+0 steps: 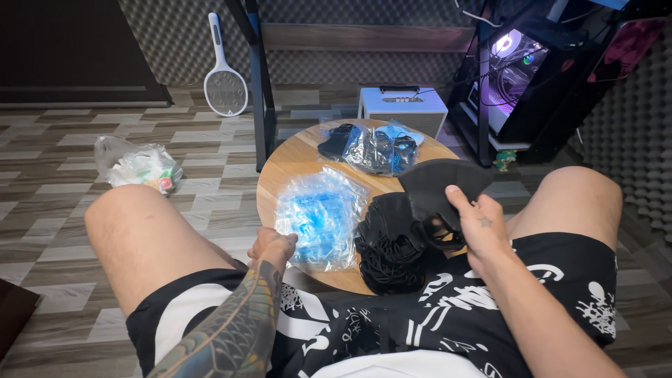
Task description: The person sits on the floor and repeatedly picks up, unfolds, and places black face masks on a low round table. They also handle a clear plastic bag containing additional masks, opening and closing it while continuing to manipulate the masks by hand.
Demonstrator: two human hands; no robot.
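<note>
My right hand (479, 220) holds a black face mask (441, 183) by its lower edge, above a heap of black masks (392, 241) on the round wooden table (290, 164). My left hand (273, 245) rests at the near edge of a pile of clear blue plastic bags (322, 213), fingers curled on the plastic. At the far side of the table lie several bagged black masks (374, 148).
A plastic bag of rubbish (140, 166) lies on the floor at the left. A white racket-shaped swatter (224, 84) leans on the wall. A small white amplifier (402, 108) and a lit computer case (514, 77) stand behind the table. My bare knees flank the table.
</note>
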